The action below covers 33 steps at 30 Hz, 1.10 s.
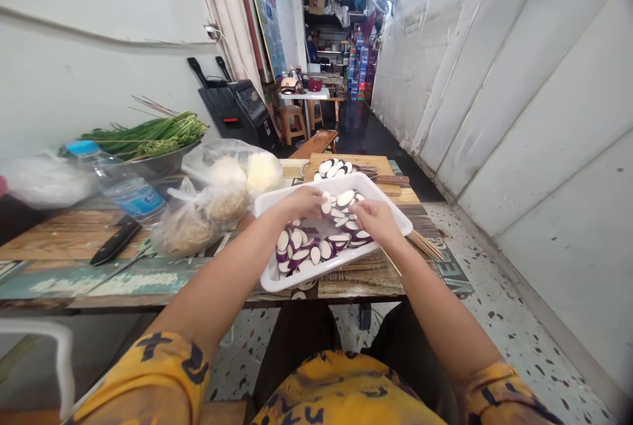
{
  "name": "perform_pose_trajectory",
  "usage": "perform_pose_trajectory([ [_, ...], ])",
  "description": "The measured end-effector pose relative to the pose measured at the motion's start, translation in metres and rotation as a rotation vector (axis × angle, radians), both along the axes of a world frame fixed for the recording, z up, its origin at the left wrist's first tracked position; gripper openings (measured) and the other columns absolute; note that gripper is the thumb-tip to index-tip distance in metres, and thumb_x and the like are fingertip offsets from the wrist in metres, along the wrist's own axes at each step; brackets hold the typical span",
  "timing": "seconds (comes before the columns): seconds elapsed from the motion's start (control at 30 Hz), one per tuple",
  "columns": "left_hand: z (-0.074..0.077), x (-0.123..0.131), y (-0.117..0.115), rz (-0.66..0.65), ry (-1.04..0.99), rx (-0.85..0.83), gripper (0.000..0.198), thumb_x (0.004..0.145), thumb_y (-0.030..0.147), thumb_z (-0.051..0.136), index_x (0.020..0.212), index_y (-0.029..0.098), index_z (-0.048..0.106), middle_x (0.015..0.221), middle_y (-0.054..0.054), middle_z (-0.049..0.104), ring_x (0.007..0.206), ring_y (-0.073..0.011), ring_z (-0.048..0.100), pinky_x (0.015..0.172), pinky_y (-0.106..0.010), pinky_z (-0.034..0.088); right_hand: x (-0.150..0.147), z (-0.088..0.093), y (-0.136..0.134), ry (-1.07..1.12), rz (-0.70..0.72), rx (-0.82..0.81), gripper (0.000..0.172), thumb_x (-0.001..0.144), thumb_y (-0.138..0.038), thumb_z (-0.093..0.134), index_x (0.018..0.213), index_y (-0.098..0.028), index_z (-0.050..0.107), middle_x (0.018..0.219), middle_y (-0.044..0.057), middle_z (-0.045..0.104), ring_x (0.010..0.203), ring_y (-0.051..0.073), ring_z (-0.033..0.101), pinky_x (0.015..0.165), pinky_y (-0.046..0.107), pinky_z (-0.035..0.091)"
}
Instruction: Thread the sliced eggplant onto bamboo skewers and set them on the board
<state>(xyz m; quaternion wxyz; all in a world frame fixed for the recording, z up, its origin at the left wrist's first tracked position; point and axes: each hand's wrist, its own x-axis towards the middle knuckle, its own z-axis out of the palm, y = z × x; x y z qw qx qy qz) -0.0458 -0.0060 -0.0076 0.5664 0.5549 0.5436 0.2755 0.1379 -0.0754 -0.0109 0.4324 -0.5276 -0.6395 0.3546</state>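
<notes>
A white plastic tray [270, 279] holds many oval eggplant slices [315, 254] with purple skin and pale flesh. Over its far part, my left hand [305, 203] pinches an eggplant slice [326, 203] between thumb and fingers. To the right, my right hand [372, 218] is closed on a thin wooden skewer [390, 261], whose lower end sticks out below the wrist. The skewer's tip is hidden near the slices and fingers. Behind the tray, skewered eggplant slices [333, 169] lie on a wooden cutting board [378, 163]. More bare skewers [426, 244] lie beside the tray's right end.
On the left stand a water bottle [131, 191], bagged pale vegetables or noodles [188, 224] and a bowl of green stalks [148, 138]. A black-handled knife [116, 242] lies near the table's front. Another wooden handle [392, 180] rests on the board.
</notes>
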Motion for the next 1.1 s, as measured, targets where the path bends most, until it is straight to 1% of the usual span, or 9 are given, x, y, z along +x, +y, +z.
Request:
perform_pose_trajectory([
  [0.17, 0.006, 0.002, 0.002, 0.164, -0.333, -0.101, 0.011, 0.069, 0.007, 0.061, 0.078, 0.013, 0.060, 0.062, -0.002, 0.058, 0.050, -0.0087, 0.054, 0.055, -0.023, 0.047, 0.000, 0.003, -0.002, 0.028, 0.052, -0.096, 0.023, 0.071, -0.036, 0.054, 0.064, -0.015, 0.059, 0.040, -0.006, 0.043, 0.037, 0.006, 0.032, 0.038, 0.020, 0.025],
  [0.27, 0.007, 0.002, 0.003, 0.275, -0.520, -0.146, 0.015, 0.073, 0.005, 0.058, 0.084, 0.015, 0.059, 0.068, -0.003, 0.059, 0.056, -0.0112, 0.058, 0.058, -0.028, 0.051, 0.000, 0.006, -0.003, 0.012, 0.073, -0.103, 0.023, 0.070, -0.036, 0.054, 0.063, -0.015, 0.059, 0.040, -0.006, 0.043, 0.037, 0.006, 0.032, 0.039, 0.020, 0.024],
  [0.33, 0.007, 0.001, 0.004, 0.305, -0.612, -0.131, 0.015, 0.074, 0.004, 0.058, 0.084, 0.014, 0.059, 0.071, -0.005, 0.060, 0.062, -0.0132, 0.061, 0.058, -0.027, 0.051, 0.000, 0.007, -0.004, 0.005, 0.081, -0.101, 0.023, 0.070, -0.036, 0.055, 0.062, -0.015, 0.058, 0.040, -0.006, 0.042, 0.037, 0.006, 0.032, 0.039, 0.020, 0.025],
  [0.47, 0.005, 0.000, 0.008, 0.374, -0.599, -0.083, 0.009, 0.074, 0.003, 0.056, 0.077, 0.011, 0.058, 0.068, -0.006, 0.061, 0.064, -0.0127, 0.061, 0.059, -0.023, 0.051, 0.000, 0.007, -0.005, 0.025, 0.089, -0.106, 0.022, 0.071, -0.035, 0.055, 0.064, -0.015, 0.058, 0.040, -0.007, 0.042, 0.038, 0.006, 0.032, 0.040, 0.020, 0.024],
  [0.63, 0.002, -0.004, 0.012, 0.476, -0.519, -0.082, 0.012, 0.070, 0.004, 0.062, 0.075, 0.015, 0.059, 0.054, 0.003, 0.056, 0.042, -0.0037, 0.047, 0.042, -0.013, 0.040, 0.000, 0.006, -0.005, 0.058, 0.096, -0.122, 0.021, 0.071, -0.035, 0.053, 0.066, -0.015, 0.058, 0.039, -0.008, 0.039, 0.037, 0.006, 0.029, 0.038, 0.019, 0.021],
  [0.73, 0.002, -0.002, 0.012, 0.405, -0.611, -0.091, 0.012, 0.070, 0.000, 0.058, 0.072, 0.012, 0.057, 0.059, -0.003, 0.060, 0.052, -0.0085, 0.057, 0.050, -0.017, 0.047, 0.000, 0.007, -0.005, 0.051, 0.098, -0.102, 0.022, 0.071, -0.035, 0.054, 0.063, -0.015, 0.057, 0.039, -0.007, 0.040, 0.037, 0.006, 0.031, 0.039, 0.019, 0.023],
  [0.83, 0.006, 0.000, 0.010, 0.437, -0.656, -0.143, 0.015, 0.068, -0.004, 0.057, 0.073, 0.010, 0.055, 0.068, -0.009, 0.064, 0.067, -0.0159, 0.064, 0.064, -0.026, 0.053, 0.000, 0.008, -0.007, 0.049, 0.111, -0.084, 0.022, 0.071, -0.036, 0.053, 0.064, -0.015, 0.057, 0.039, -0.007, 0.040, 0.038, 0.006, 0.031, 0.039, 0.019, 0.024],
  [0.93, 0.010, 0.002, 0.008, 0.465, -0.685, -0.154, 0.018, 0.069, -0.004, 0.053, 0.077, 0.012, 0.055, 0.068, -0.007, 0.062, 0.068, -0.0155, 0.064, 0.067, -0.027, 0.054, 0.000, 0.008, -0.007, 0.037, 0.118, -0.087, 0.022, 0.072, -0.036, 0.052, 0.065, -0.016, 0.057, 0.041, -0.007, 0.039, 0.038, 0.006, 0.030, 0.039, 0.019, 0.023],
  [1.1, 0.013, 0.002, 0.008, 0.447, -0.747, -0.218, 0.017, 0.074, -0.004, 0.049, 0.080, 0.011, 0.056, 0.070, -0.006, 0.060, 0.069, -0.0125, 0.063, 0.065, -0.021, 0.054, -0.001, 0.008, -0.007, 0.043, 0.118, -0.100, 0.021, 0.072, -0.034, 0.052, 0.063, -0.016, 0.056, 0.040, -0.007, 0.038, 0.038, 0.006, 0.028, 0.039, 0.019, 0.021],
])
